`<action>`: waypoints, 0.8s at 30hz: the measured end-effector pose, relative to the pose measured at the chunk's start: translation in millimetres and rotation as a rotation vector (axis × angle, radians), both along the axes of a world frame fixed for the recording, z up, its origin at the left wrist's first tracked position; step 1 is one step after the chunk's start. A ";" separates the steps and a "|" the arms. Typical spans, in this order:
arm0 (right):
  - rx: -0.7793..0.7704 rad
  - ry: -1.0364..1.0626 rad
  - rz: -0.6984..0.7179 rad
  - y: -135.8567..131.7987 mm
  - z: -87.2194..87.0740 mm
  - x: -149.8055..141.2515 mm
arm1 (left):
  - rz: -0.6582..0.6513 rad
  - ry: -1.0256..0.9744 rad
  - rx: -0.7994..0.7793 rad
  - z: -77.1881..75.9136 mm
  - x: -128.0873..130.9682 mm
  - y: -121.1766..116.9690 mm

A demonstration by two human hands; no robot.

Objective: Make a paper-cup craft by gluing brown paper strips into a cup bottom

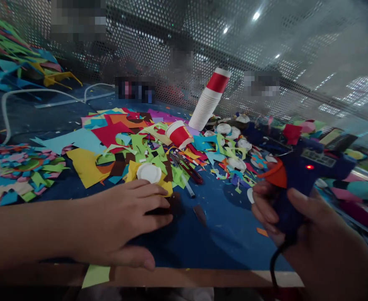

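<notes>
My right hand (pixel 300 228) is closed round the grip of a dark blue glue gun (pixel 309 171) with an orange nozzle and a lit red lamp; its black cord hangs down from the handle. My left hand (pixel 124 221) lies on the blue table top (pixel 221 234), fingers stretched forward and pressing on a dark brown paper piece (pixel 171 205). Just beyond its fingertips sits a white round lid (pixel 149 172) on yellow paper.
Coloured paper scraps (pixel 130 146) cover the middle of the table. A red paper cup (pixel 179 133) lies tipped over, a tall stack of white cups (pixel 207 102) leans behind it, scissors and a pen (pixel 187 171) lie among the scraps. A perforated metal screen (pixel 265 54) stands behind.
</notes>
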State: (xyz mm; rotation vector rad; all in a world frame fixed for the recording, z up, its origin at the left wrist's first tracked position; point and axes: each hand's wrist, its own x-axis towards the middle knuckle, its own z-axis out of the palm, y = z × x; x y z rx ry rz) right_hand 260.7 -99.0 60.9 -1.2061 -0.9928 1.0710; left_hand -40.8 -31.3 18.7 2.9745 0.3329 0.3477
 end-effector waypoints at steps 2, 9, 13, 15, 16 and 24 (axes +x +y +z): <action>-0.134 -0.090 0.124 -0.9 4.6 8.7 | 0.038 0.036 0.007 -2.1 12.4 -8.6; -0.129 -0.295 0.167 -8.8 -5.6 22.3 | 0.103 -0.049 0.111 -5.8 12.4 -20.1; -0.325 -0.335 0.037 -20.2 -9.8 18.1 | 0.043 -0.013 0.105 -2.3 -2.6 -13.5; -0.399 -0.365 -0.010 -23.9 -9.7 13.5 | 0.049 -0.002 0.064 -2.9 -2.7 -10.6; -0.418 -0.389 -0.024 -25.1 -10.0 11.8 | 0.048 0.007 0.039 -3.6 -1.4 -9.4; -0.588 -0.590 -0.073 -28.9 -20.9 21.0 | 0.027 0.054 -0.004 -8.0 1.5 -1.0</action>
